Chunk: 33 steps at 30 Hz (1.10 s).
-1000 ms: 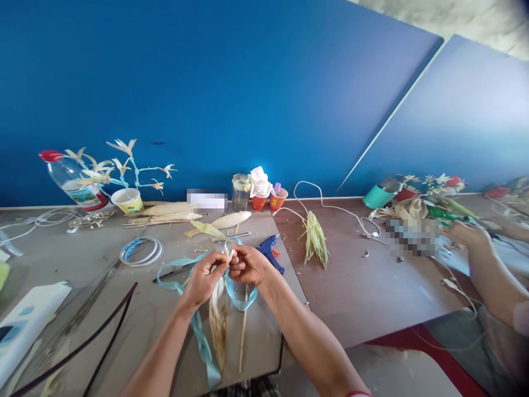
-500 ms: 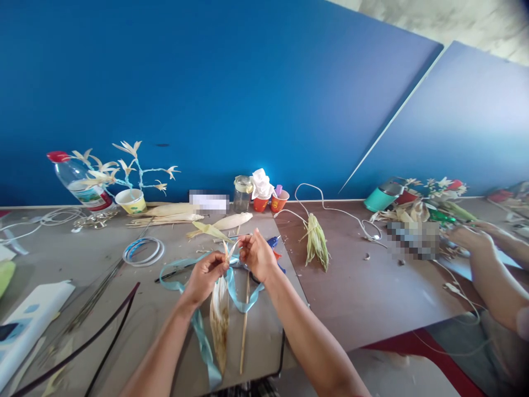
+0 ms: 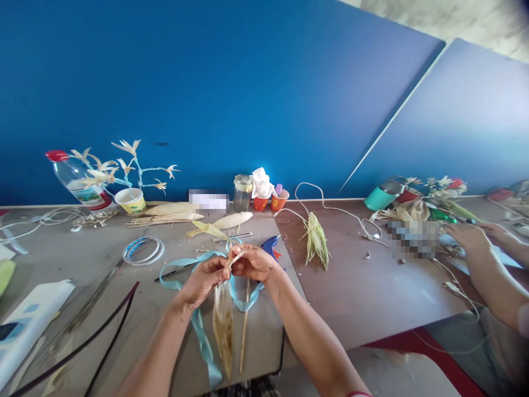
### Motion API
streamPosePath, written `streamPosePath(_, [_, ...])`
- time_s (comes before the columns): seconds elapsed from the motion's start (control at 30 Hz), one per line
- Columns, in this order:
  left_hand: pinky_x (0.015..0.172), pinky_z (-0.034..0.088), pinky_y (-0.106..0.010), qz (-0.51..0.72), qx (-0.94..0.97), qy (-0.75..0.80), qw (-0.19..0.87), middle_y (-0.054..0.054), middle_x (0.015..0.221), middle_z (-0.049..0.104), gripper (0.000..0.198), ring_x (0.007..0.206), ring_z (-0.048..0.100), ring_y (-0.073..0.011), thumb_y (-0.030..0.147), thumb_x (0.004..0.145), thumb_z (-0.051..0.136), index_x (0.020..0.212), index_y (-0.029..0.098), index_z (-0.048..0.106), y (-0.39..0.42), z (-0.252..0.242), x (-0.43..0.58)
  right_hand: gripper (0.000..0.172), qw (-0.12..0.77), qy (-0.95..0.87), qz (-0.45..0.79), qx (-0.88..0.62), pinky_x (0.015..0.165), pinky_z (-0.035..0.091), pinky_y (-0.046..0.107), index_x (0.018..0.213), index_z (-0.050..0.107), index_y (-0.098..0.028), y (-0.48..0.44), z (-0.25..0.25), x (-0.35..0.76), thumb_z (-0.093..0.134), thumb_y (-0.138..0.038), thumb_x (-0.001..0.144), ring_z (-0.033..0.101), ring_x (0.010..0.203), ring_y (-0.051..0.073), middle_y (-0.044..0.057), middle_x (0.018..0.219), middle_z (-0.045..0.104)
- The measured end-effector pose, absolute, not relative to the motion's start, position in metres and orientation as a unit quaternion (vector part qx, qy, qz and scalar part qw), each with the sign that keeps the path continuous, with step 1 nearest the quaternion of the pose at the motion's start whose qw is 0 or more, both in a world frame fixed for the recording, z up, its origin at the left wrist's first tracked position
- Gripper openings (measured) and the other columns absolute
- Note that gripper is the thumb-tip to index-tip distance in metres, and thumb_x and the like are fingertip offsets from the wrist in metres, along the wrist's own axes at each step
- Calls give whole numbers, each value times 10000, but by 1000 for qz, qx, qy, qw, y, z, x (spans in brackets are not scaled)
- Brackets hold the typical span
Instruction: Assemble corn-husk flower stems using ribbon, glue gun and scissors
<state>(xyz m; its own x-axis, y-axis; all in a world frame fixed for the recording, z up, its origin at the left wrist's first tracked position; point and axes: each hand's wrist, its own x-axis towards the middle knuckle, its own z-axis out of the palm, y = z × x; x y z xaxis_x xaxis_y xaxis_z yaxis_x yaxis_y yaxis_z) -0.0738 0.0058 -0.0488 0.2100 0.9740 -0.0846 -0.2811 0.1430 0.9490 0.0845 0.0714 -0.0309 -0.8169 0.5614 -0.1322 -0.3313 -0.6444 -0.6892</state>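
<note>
My left hand (image 3: 211, 275) pinches the top of a dry corn husk (image 3: 223, 331), which hangs down with a brown-stained lower part. My right hand (image 3: 253, 262) touches it from the other side, its fingers closed on a pale husk strip (image 3: 236, 258) at the top. Light blue ribbon (image 3: 201, 342) loops on the table behind and below my hands. A thin wooden stick (image 3: 244, 336) lies to the right of the hanging husk. Just beyond my right hand is a blue glue gun (image 3: 270, 246), partly hidden.
Husks (image 3: 233, 220), a glass jar (image 3: 242, 193) and red cups (image 3: 280, 199) stand or lie behind. A ribbon roll (image 3: 143, 251) and husk flowers in a cup (image 3: 131, 202) are left. A green husk bundle (image 3: 316, 242) and another person's hands (image 3: 469, 234) are right.
My right hand has come down and closed on the husk strip beside my left hand. The hanging husk has shifted slightly right. More of the glue gun shows.
</note>
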Motion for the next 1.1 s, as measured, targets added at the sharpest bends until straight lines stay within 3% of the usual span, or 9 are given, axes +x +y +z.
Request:
streamPosePath(0.17, [559, 282, -220, 454, 467, 397, 647, 18, 618, 522, 207, 568, 378, -81, 326, 673, 735, 682, 152, 624, 6, -51, -76, 244, 227, -369, 884, -177, 482, 353, 208, 641, 585, -123, 75, -34, 87, 721, -326, 657, 349, 431, 52, -36, 472, 487])
streamPosePath(0.6, [606, 325, -228, 443, 551, 435, 558, 15, 654, 489, 156, 629, 411, -109, 288, 698, 708, 681, 164, 615, 7, -44, -75, 219, 205, -323, 887, -259, 414, 218, 178, 575, 492, -144, 78, -41, 84, 697, -208, 622, 263, 381, 24, -50, 456, 493])
streamPosePath(0.77, [546, 280, -208, 469, 513, 435, 572, 28, 611, 445, 204, 572, 351, -85, 334, 727, 686, 685, 157, 594, 6, -44, -80, 249, 283, -307, 873, -253, 459, 312, 196, 687, 590, -124, 78, -37, 87, 684, -354, 698, 366, 427, 47, -37, 521, 516])
streamPosePath(0.93, [480, 229, -191, 521, 415, 457, 590, 47, 576, 415, 242, 507, 325, -57, 336, 692, 723, 694, 157, 560, 10, -49, -81, 211, 360, -327, 837, -253, 479, 316, 197, 751, 606, -130, 78, -35, 88, 720, -286, 667, 402, 456, 42, -41, 609, 514])
streamPosePath(1.1, [460, 250, -189, 549, 362, 464, 594, 45, 565, 460, 254, 476, 373, -52, 339, 671, 741, 724, 158, 571, 14, -56, -80, 191, 441, -366, 764, -297, 482, 284, 202, 681, 571, -158, 72, -34, 80, 716, -274, 640, 381, 465, 51, -46, 588, 488])
